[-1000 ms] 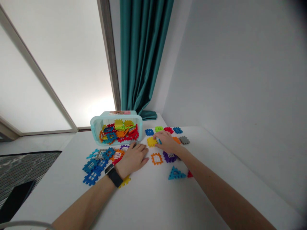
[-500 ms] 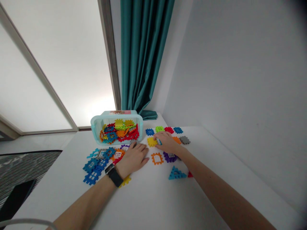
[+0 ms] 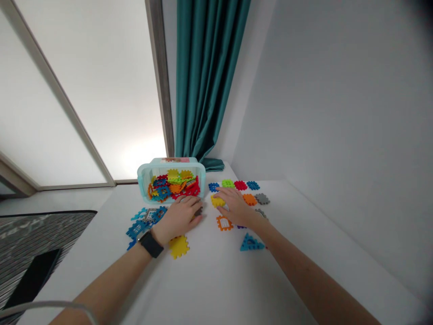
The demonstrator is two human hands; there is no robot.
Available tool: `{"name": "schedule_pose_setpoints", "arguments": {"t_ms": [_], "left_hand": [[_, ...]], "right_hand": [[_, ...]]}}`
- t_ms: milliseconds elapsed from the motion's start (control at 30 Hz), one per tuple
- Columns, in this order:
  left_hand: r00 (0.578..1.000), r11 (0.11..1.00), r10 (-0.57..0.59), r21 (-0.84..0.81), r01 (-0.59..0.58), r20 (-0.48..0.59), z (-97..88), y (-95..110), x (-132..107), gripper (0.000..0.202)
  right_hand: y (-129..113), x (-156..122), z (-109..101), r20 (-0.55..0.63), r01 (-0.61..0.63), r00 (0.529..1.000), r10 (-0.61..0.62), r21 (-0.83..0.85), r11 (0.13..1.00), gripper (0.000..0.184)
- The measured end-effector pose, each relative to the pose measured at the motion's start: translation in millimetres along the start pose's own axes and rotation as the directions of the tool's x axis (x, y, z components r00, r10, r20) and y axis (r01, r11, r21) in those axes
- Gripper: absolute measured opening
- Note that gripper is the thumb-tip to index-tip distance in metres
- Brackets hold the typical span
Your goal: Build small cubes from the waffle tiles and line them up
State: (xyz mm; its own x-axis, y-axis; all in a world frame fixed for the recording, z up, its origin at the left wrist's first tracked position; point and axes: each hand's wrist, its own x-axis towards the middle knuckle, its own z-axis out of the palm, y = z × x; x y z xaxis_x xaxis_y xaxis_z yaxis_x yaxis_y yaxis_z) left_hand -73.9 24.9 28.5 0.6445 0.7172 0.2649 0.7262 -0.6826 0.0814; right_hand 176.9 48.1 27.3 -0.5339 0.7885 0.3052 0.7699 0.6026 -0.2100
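Observation:
My left hand [image 3: 180, 218], with a dark watch [image 3: 150, 243] on its wrist, is in front of the bin. Its thumb and fingers close around a dark grey toothed tile [image 3: 199, 211], mostly covered by them. My right hand [image 3: 236, 206] is palm down, fingers apart, with its fingertips at a yellow toothed tile [image 3: 217, 201]. Something pale shows under its palm, too hidden to name. Just nearer lies an orange tile with a white window [image 3: 224, 223]. A yellow tile [image 3: 179, 247] lies below my left hand.
A pale blue bin [image 3: 144, 174] holds several coloured tiles. Blue tiles [image 3: 135, 229] are piled at left. Toothed tiles, including a red one [image 3: 240, 185] and a grey one [image 3: 262, 198], lie in rows at right. A blue triangle [image 3: 251, 243] lies nearer. A wall [image 3: 321, 135] borders the right.
The view has shifted slightly. My left hand has moved up toward the bin's front and now has the grey tile. My right hand's fingers have spread over the yellow tile.

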Motion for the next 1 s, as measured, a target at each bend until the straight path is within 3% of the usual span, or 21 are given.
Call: {"name": "schedule_pose_setpoints", "arguments": {"t_ms": [200, 367, 533, 700, 1000], "left_hand": [[0.996, 0.995, -0.093, 0.047, 0.093, 0.008, -28.0, -32, -36, 0.032], [0.989, 0.989, -0.146, 0.025, 0.146, 0.001, -39.7, -55, -67, 0.03], [0.97, 0.971, -0.239, 0.017, 0.24, -0.036, -35.1, -65, -90, 0.035], [0.962, 0.963, -0.266, -0.066, 0.263, -0.058, -21.2, -63, -101, 0.037], [0.939, 0.939, -0.336, -0.104, 0.328, -0.071, -9.2, -57, -105, 0.024]], "right_hand": [[-43, -5, 2, 0.02, 0.03, 0.999, -0.032, 0.076, 0.997, 0.033], [-74, -6, 14, 0.084, 0.066, 0.993, -0.08, 0.152, 0.986, 0.035], [-97, -7, 30, 0.166, 0.05, 0.983, -0.081, 0.185, 0.982, 0.046], [-110, -10, 37, 0.225, 0.005, 0.973, -0.049, 0.193, 0.981, 0.052], [-121, -28, 55, 0.146, -0.047, 0.989, 0.019, 0.188, 0.981, 0.053]]}}
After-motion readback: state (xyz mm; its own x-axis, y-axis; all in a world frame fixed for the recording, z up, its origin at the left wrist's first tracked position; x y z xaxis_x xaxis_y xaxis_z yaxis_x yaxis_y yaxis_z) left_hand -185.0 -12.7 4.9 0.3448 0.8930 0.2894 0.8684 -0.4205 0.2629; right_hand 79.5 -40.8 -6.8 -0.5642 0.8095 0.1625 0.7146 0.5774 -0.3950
